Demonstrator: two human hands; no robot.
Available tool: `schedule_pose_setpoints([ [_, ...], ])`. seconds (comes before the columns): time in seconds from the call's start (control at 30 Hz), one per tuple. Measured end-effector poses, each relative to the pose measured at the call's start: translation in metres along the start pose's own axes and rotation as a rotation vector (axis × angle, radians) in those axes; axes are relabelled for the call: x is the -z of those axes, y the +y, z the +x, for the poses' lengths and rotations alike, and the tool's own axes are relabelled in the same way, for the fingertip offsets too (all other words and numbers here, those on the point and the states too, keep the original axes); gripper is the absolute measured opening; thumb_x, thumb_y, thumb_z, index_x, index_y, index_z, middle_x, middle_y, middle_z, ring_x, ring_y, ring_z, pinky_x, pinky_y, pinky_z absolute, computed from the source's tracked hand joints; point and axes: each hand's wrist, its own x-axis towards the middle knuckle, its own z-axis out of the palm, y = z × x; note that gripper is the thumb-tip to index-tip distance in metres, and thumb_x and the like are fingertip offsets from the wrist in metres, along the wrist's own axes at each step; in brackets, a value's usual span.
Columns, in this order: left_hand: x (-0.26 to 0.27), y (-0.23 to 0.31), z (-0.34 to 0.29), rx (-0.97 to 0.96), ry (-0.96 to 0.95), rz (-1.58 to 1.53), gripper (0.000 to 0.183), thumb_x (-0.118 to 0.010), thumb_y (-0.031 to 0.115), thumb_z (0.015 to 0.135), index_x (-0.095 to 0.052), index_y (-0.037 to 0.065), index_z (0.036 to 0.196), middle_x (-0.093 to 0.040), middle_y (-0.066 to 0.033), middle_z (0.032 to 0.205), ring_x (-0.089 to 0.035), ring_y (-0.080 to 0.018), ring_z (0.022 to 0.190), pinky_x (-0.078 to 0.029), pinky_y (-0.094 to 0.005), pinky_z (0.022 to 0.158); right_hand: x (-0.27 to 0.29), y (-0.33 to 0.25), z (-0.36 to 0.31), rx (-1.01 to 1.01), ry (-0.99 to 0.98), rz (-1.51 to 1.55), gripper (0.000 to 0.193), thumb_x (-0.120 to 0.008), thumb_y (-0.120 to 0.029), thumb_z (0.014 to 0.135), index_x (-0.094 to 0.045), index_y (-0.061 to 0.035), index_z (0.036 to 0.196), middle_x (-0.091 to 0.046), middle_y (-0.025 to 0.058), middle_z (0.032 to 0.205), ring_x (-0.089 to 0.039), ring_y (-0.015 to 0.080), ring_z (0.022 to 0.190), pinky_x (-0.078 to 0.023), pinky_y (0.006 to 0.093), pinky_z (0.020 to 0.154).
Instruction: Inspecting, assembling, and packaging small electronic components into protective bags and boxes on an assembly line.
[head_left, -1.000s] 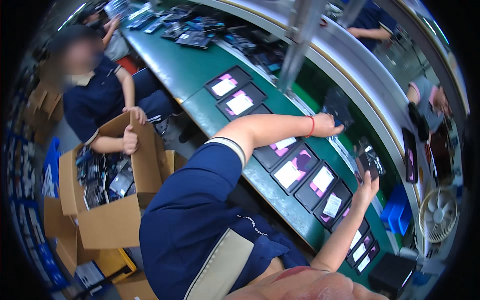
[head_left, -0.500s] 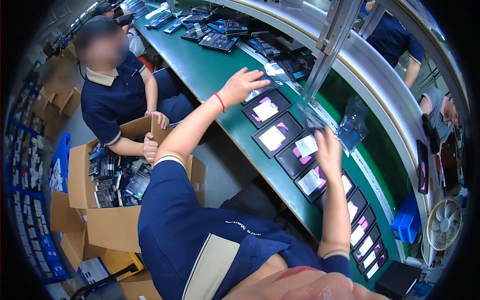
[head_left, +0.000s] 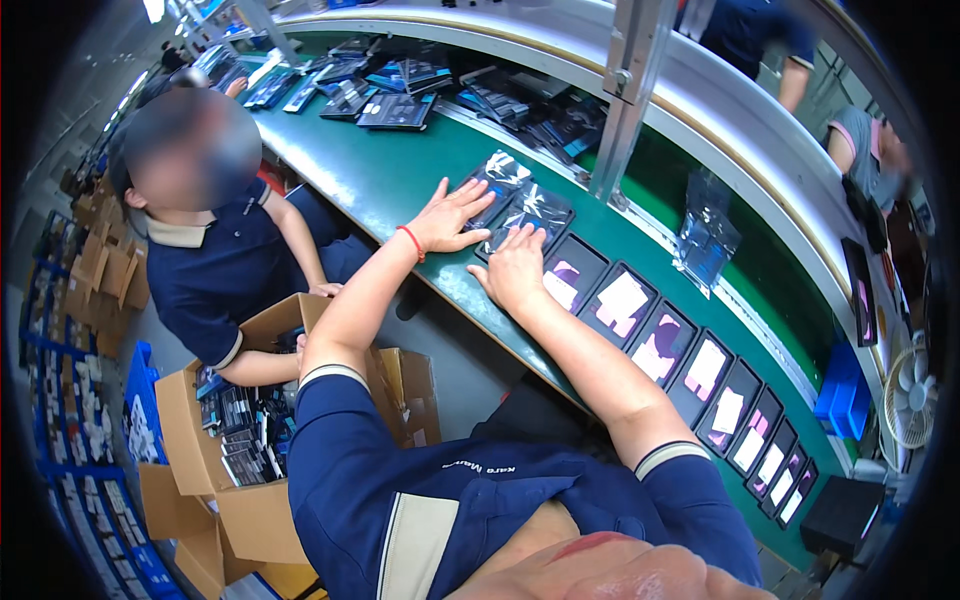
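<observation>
Pressing down flat, fingers spread, with the left hand (head_left: 448,218) on a dark bagged device (head_left: 497,182) lying at its 2 o'clock on the green belt (head_left: 370,175). Resting the right hand (head_left: 516,268) open-palmed on a second bagged device (head_left: 528,215) at its 12 o'clock, nothing gripped in either. Both bags running long axis toward 1 o'clock, touching side by side. Sitting near the belt's edge at 7 o'clock; bare belt opening toward 10 o'clock; row of lit devices (head_left: 622,300) crowding 4 o'clock; metal post (head_left: 625,95) standing close at 1 o'clock.

A long green conveyor bench (head_left: 360,170) curves past grey floor (head_left: 455,365), cardboard boxes (head_left: 215,470), and a white fan (head_left: 912,395).
</observation>
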Motion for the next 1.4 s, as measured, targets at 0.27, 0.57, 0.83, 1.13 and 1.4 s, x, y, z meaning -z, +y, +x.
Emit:
schedule_pose_setpoints([
  [0.27, 0.009, 0.005, 0.012, 0.086, -0.034, -0.009, 0.051, -0.046, 0.043, 0.091, -0.053, 0.009, 0.129, -0.038, -0.0154, 0.143, -0.035, -0.0292, 0.134, -0.013, -0.0612, 0.107, 0.017, 0.028, 0.005, 0.055, -0.029, 0.274, 0.068, -0.049, -0.061, 0.082, -0.067, 0.0013, 0.1, -0.062, 0.0246, 0.105, -0.057, 0.0389, 0.106, -0.04, 0.051, 0.091],
  [0.57, 0.008, 0.079, 0.065, -0.203, 0.443, -0.297, 0.019, -0.061, 0.016, 0.085, -0.063, 0.003, 0.099, -0.061, -0.0139, 0.11, -0.05, -0.0333, 0.118, -0.038, -0.0447, 0.099, -0.05, 0.259, -0.102, -0.43, 0.374, 0.259, 0.096, -0.076, -0.053, 0.061, -0.036, -0.0149, 0.14, -0.024, 0.0285, 0.144, -0.022, 0.0437, 0.135, -0.023, 0.0534, 0.107],
  [0.83, -0.026, 0.233, 0.197, -0.496, 0.12, -0.486, 0.039, -0.056, 0.019, 0.09, -0.053, -0.002, 0.123, -0.051, -0.0204, 0.13, -0.039, -0.0333, 0.13, -0.034, -0.0388, 0.106, -0.087, 0.322, -0.138, -0.418, 0.338, 0.413, 0.066, -0.063, -0.032, 0.084, -0.034, -0.0138, 0.141, -0.043, 0.0308, 0.132, -0.043, 0.0413, 0.124, -0.037, 0.0383, 0.102],
  [1.13, -0.072, 0.261, 0.249, -0.203, 0.058, -0.18, 0.094, -0.066, 0.056, 0.074, -0.027, 0.006, 0.143, -0.022, -0.0248, 0.147, -0.021, -0.0397, 0.137, -0.021, -0.0433, 0.112, -0.075, 0.342, -0.199, -0.935, 0.785, 1.421, 0.024, -0.054, -0.013, 0.093, -0.055, -0.0052, 0.116, -0.062, 0.0049, 0.104, -0.059, 0.0139, 0.09, -0.055, 0.0289, 0.069],
  [1.4, -0.047, 0.211, 0.202, -0.385, 0.152, -0.288, 0.044, -0.058, 0.019, 0.087, -0.049, 0.004, 0.128, -0.05, -0.0202, 0.13, -0.048, -0.0339, 0.121, -0.041, -0.037, 0.101, -0.003, 0.245, -0.203, -0.657, 0.534, 0.879, 0.035, -0.051, -0.007, 0.087, -0.053, 0.0019, 0.12, -0.063, 0.0211, 0.102, -0.064, 0.0316, 0.089, -0.05, 0.0362, 0.081],
])
